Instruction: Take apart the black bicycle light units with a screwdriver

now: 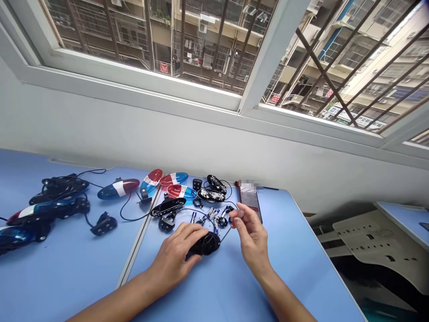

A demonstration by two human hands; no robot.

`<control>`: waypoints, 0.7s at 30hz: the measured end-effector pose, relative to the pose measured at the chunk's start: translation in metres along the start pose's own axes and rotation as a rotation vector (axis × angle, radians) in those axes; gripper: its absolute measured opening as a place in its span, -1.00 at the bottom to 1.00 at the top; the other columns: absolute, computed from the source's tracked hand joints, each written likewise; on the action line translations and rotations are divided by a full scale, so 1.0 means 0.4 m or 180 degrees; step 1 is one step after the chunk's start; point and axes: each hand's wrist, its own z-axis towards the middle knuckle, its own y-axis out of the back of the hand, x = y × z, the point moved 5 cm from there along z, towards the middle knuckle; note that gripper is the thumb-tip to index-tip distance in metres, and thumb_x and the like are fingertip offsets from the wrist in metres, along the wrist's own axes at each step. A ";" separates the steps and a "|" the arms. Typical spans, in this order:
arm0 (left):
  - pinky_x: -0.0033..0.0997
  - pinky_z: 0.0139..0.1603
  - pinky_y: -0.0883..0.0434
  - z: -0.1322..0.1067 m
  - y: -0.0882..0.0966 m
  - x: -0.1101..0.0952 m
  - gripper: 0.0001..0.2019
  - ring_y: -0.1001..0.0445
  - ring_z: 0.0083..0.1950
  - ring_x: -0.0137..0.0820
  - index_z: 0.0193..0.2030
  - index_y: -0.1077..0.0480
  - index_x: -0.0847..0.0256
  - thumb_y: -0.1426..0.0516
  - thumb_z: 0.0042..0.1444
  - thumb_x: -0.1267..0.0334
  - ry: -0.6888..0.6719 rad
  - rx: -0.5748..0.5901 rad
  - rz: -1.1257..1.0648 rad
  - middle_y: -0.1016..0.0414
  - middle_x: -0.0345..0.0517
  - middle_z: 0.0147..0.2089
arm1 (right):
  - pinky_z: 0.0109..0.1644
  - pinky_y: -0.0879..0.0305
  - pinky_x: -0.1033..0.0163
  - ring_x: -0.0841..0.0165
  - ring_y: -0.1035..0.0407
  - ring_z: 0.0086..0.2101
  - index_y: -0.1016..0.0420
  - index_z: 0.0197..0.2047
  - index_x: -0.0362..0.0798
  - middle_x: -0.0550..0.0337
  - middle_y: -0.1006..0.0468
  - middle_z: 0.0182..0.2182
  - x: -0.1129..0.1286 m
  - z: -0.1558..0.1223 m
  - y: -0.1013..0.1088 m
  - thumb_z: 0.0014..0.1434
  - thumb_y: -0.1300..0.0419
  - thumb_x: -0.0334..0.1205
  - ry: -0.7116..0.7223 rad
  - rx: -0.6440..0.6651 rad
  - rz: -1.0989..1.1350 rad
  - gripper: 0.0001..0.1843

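Observation:
My left hand (176, 255) lies over a black round plastic housing (208, 243), fingers wrapped on it. My right hand (251, 237) pinches a small reddish part (232, 222) between thumb and forefinger, though it is too small to name. A thin black wire (226, 233) runs from the housing towards that pinch. Just beyond my hands lie several small batteries (208, 217) and a black clamp (223, 219). Several red-and-blue bicycle police lights (177, 192) and black lamp units (210, 190) are spread farther back.
A smartphone (250, 201) lies at the blue desk's (284, 264) far edge, right of my right hand. More lights and black mounts (103, 223) lie on an adjoining blue desk (67, 277) to the left. Behind rises a white wall beneath a barred window (150, 40).

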 end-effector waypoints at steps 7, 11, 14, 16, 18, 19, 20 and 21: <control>-0.26 0.04 -0.47 -0.004 0.017 -0.024 -0.51 -0.46 0.05 -0.26 0.25 -0.29 0.05 0.04 0.27 0.57 -0.0887 -0.0478 0.1100 -0.56 -0.11 0.08 | -0.29 -0.46 0.22 0.35 -0.47 -0.34 -0.46 0.04 0.00 0.14 -0.60 -0.31 -0.020 0.010 -0.001 0.23 -0.20 -0.13 -0.0039 -0.0080 0.0189 -0.68; -0.35 0.10 -0.39 -0.010 0.024 -0.030 -0.46 -0.45 0.14 -0.33 0.34 -0.21 -0.04 0.09 0.33 0.56 -0.1220 -0.0453 0.1653 -0.57 -0.21 0.10 | -0.26 -0.48 0.20 0.34 -0.48 -0.32 -0.46 0.03 -0.01 0.12 -0.60 -0.28 -0.031 0.011 0.004 0.23 -0.20 -0.13 -0.0023 -0.0111 0.0159 -0.68; -0.37 0.10 -0.35 -0.018 0.020 -0.045 -0.45 -0.48 0.11 -0.35 0.36 -0.19 -0.02 0.06 0.33 0.58 -0.1434 -0.0323 0.1861 -0.58 -0.24 0.11 | -0.24 -0.49 0.20 0.32 -0.49 -0.30 -0.47 0.03 -0.01 0.12 -0.61 -0.29 -0.032 0.008 0.009 0.23 -0.21 -0.12 -0.0020 -0.0075 0.0144 -0.68; -0.37 0.09 -0.33 -0.025 0.017 -0.052 -0.45 -0.51 0.08 -0.35 0.34 -0.22 -0.02 0.02 0.32 0.59 -0.1479 -0.0307 0.1974 -0.59 -0.26 0.10 | -0.22 -0.49 0.20 0.32 -0.50 -0.28 -0.48 0.02 0.00 0.13 -0.60 -0.29 -0.029 0.005 0.013 0.23 -0.20 -0.14 0.0007 -0.0065 0.0091 -0.70; -0.38 0.08 -0.33 -0.031 0.013 -0.051 -0.44 -0.53 0.05 -0.35 0.33 -0.24 -0.05 -0.02 0.30 0.59 -0.1432 -0.0340 0.2093 -0.60 -0.30 0.08 | -0.20 -0.48 0.19 0.32 -0.50 -0.27 -0.47 0.03 0.01 0.14 -0.60 -0.28 -0.023 0.002 0.018 0.24 -0.19 -0.16 0.0075 -0.0072 0.0026 -0.71; -0.39 0.06 -0.33 -0.034 0.011 -0.046 -0.42 -0.54 0.04 -0.35 0.34 -0.23 -0.09 -0.03 0.30 0.59 -0.1380 -0.0348 0.2109 -0.60 -0.31 0.08 | -0.20 -0.49 0.19 0.32 -0.50 -0.28 -0.47 0.03 0.01 0.14 -0.60 -0.28 -0.019 0.001 0.020 0.25 -0.18 -0.17 0.0128 -0.0068 -0.0001 -0.71; -0.39 0.05 -0.34 -0.037 0.010 -0.039 -0.41 -0.55 0.04 -0.35 0.34 -0.21 -0.13 -0.03 0.30 0.59 -0.1312 -0.0346 0.2080 -0.60 -0.31 0.07 | -0.20 -0.49 0.19 0.32 -0.50 -0.28 -0.47 0.03 0.01 0.14 -0.60 -0.28 -0.014 0.000 0.022 0.25 -0.18 -0.18 0.0188 -0.0062 -0.0016 -0.72; -0.40 0.04 -0.35 -0.040 0.007 -0.031 -0.39 -0.55 0.03 -0.35 0.35 -0.19 -0.18 -0.03 0.30 0.58 -0.1228 -0.0341 0.2023 -0.61 -0.32 0.07 | -0.19 -0.49 0.18 0.32 -0.50 -0.29 -0.47 0.03 0.01 0.15 -0.60 -0.29 -0.010 -0.002 0.023 0.26 -0.17 -0.19 0.0251 -0.0061 -0.0023 -0.72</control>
